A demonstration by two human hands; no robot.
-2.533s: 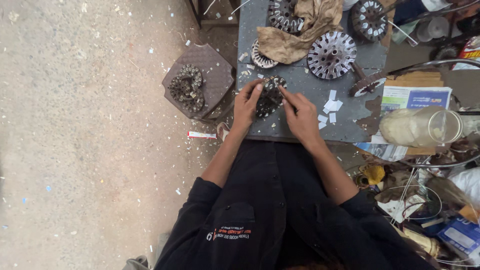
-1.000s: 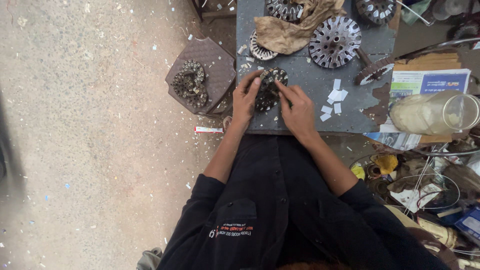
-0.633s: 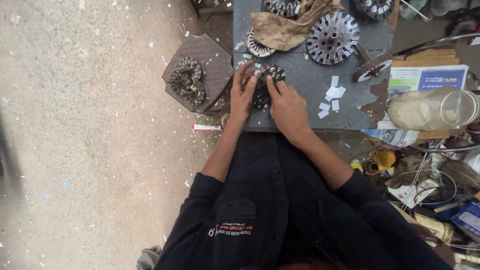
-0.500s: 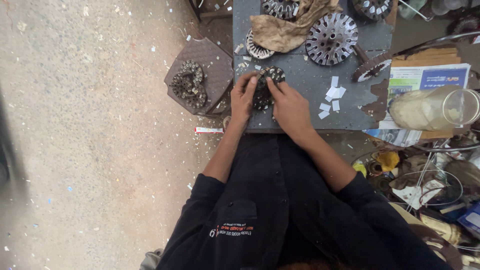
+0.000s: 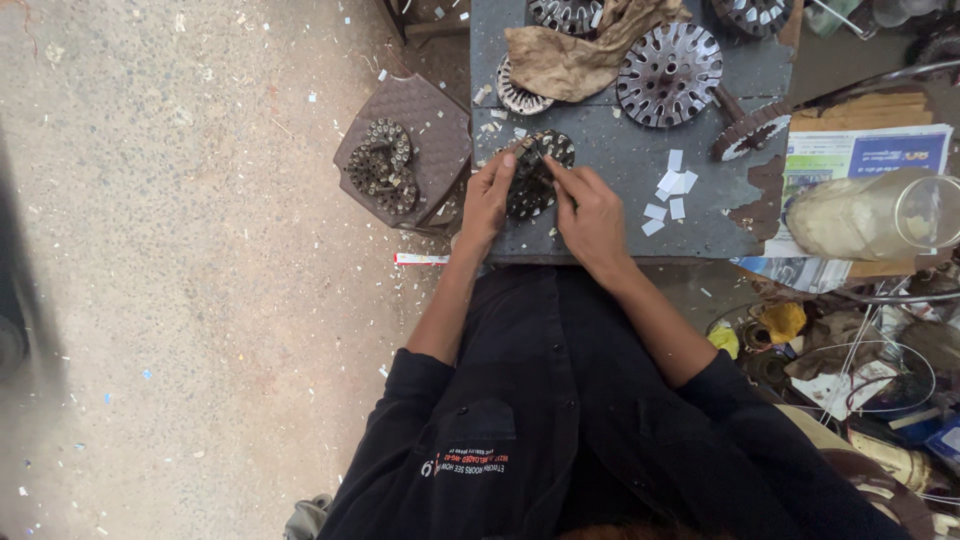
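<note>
A round dark slotted metal core (image 5: 537, 178) lies on the grey worktable (image 5: 620, 230) near its front left. My left hand (image 5: 487, 197) grips the core's left edge. My right hand (image 5: 590, 210) rests on its right side, thumb and forefinger pinched at the top of the core on something too small to make out. Small white paper slips (image 5: 668, 196) lie just right of my right hand.
A larger slotted disc (image 5: 668, 72), a crumpled brown rag (image 5: 580, 50) and other metal cores sit further back. A brown block (image 5: 405, 150) with wound coils stands left of the table. A glass jar (image 5: 870, 212) on newspaper and cluttered wire parts lie right.
My hands stay on the core; fingers shift slightly along its top edge. The view has drifted a little.
</note>
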